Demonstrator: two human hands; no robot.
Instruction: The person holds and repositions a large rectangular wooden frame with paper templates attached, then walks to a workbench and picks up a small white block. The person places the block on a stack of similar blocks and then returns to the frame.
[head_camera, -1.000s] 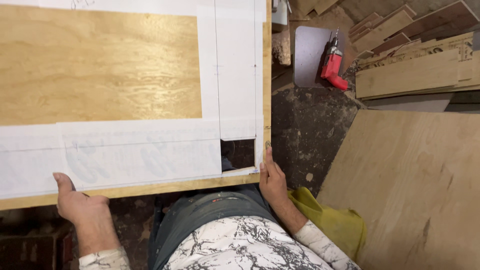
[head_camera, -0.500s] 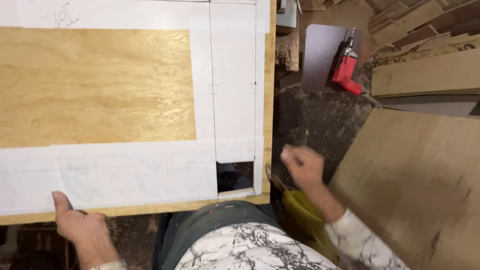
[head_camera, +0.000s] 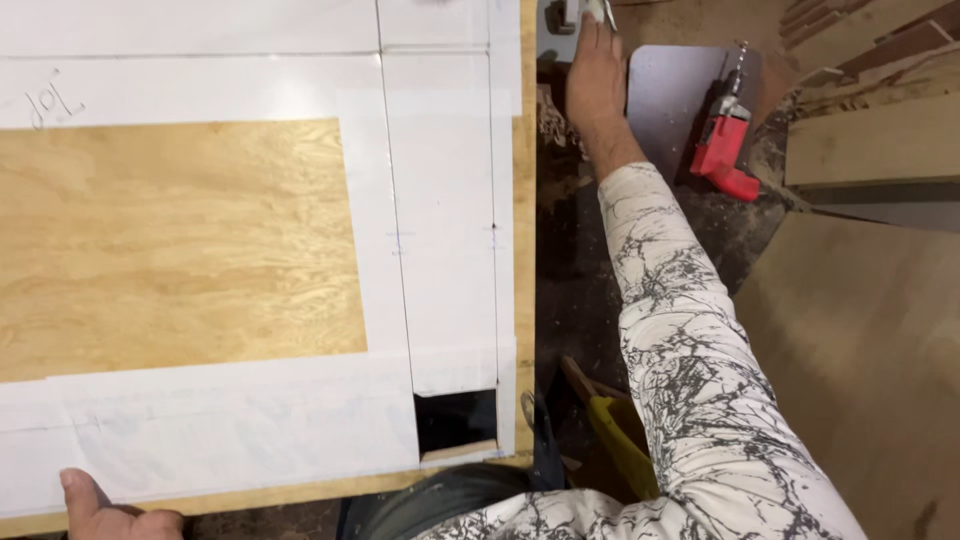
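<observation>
The left hand (head_camera: 110, 505) lay flat on the near edge of the plywood panel (head_camera: 180, 240), steadying it. The right hand (head_camera: 592, 60) reached far past the panel's corner, fingers closed on a small pale tool (head_camera: 585, 10), beside the red drill (head_camera: 722, 140)

A single view looks steeply down from the person's head, close over the work. It faces forward along the outstretched right hand (head_camera: 596, 75), which reaches the top edge of the frame. The left hand (head_camera: 110, 512) sits at the bottom edge, on the near rim of the flat plywood board covered with white paper strips (head_camera: 180, 240). Just right of the right hand lies the red power drill (head_camera: 724, 150).
</observation>
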